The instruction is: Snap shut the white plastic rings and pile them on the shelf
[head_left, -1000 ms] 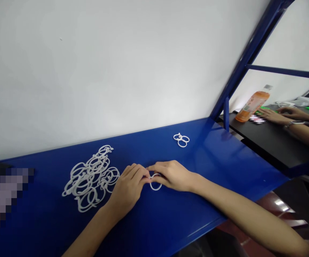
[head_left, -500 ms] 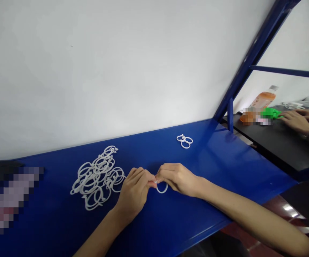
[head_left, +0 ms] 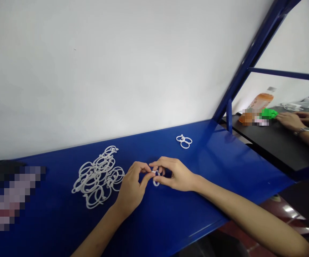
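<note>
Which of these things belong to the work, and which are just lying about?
Belong:
white ring piece, between the left hand and right hand
tangled white rings, probably
white three-ring cluster, probably

Not part of it:
orange bottle
green pieces, by another person's hands

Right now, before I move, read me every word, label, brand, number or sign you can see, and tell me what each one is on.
No text can be read.
Orange bottle: marks on its label, too blurred to read.
Pale item at the left edge: pixelated, unreadable.
White ring piece in the hands: no lettering visible.
Pile of white rings: no lettering visible.
</note>
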Demonstrator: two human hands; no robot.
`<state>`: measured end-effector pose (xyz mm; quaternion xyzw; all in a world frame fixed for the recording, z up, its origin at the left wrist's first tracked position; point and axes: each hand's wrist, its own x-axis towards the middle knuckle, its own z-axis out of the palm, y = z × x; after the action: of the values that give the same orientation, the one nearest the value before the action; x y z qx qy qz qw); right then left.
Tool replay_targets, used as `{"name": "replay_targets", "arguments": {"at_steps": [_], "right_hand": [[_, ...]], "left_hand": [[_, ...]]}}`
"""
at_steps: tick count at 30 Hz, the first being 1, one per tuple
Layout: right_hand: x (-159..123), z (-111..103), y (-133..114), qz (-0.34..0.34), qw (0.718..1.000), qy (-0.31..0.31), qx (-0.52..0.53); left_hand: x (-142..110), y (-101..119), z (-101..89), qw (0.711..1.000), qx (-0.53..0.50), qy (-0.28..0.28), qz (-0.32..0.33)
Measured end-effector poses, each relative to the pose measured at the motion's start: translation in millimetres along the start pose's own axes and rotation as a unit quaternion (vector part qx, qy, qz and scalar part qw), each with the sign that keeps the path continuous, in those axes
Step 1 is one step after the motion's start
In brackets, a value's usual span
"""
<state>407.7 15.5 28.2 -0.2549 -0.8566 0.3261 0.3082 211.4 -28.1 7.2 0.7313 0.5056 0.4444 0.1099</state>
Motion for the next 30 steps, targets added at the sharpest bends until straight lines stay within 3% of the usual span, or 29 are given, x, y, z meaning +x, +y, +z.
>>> {"name": "replay_targets", "arguments": {"at_steps": [4, 7, 9, 11, 13, 16, 19, 23, 30], "right_hand": [[2, 7, 0, 0.078, 0.992, 0.003, 0.096], [5, 0, 9, 0.078, 0.992, 0.030, 0.095], [8, -14, 23, 0.048, 0.994, 0.086, 0.042], [11, -34, 42, 0.052, 0.981, 0.186, -0.033], [12, -55, 62, 0.127, 0.947, 0.285, -0.081], [12, -81, 87, 0.247, 0.897, 0.356, -0.090], [9, -92, 104, 0.280, 0.878, 0.374, -0.109], [5, -92, 116, 0.303, 0.874, 0.359, -0.126], [2, -94, 125, 0.335, 0.880, 0.297, -0.161]], "left_hand": [[-2, 1, 4.3, 0.999, -0.017, -0.015, -0.037], [6, -11, -5.1, 0.999, 0.049, 0.012, -0.002], [15, -25, -19.2, 0.987, 0.150, 0.051, 0.022], [23, -42, -35.5, 0.962, 0.267, 0.056, -0.011], [27, -59, -49.3, 0.932, 0.356, 0.033, -0.068], [27, -76, -60.3, 0.907, 0.405, -0.015, -0.113], [25, -82, -62.6, 0.899, 0.415, -0.031, -0.134], [25, -82, -64.3, 0.899, 0.422, -0.033, -0.112], [29, -71, -67.5, 0.918, 0.381, 0.038, -0.101]]}}
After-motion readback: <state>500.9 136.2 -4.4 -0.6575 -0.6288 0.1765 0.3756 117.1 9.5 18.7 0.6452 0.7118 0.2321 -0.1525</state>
